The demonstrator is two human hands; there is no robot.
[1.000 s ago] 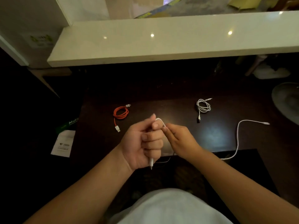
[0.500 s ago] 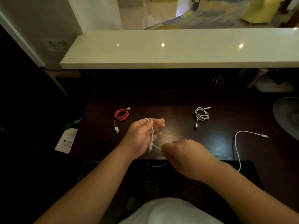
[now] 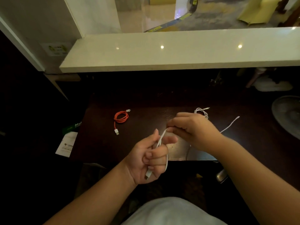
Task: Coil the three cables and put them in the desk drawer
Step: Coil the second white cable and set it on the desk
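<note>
Orange cable (image 3: 121, 117) and small white cable (image 3: 202, 111) lie coiled on counter (image 3: 146, 117). Third white cable (image 3: 163, 138): left hand (image 3: 150, 159) clamps plug end, right hand (image 3: 193, 129) pinches it, feeding a loop. Nothing in drawer yet, I judge.

Dim room. Dark wood desk (image 3: 146, 114) in shadow, glossy patch near front edge. Pale stone counter ledge (image 3: 178, 52) runs above desk, three ceiling-light reflections on it. Glass partition (image 3: 146, 13) above ledge; beyond it shiny pale floor (image 3: 134, 18), brighter lit. White wall panel (image 3: 40, 21) at left. Fan (image 3: 287, 114) at right edge. White paper leaflet (image 3: 65, 146) on dark floor, left of desk.
</note>
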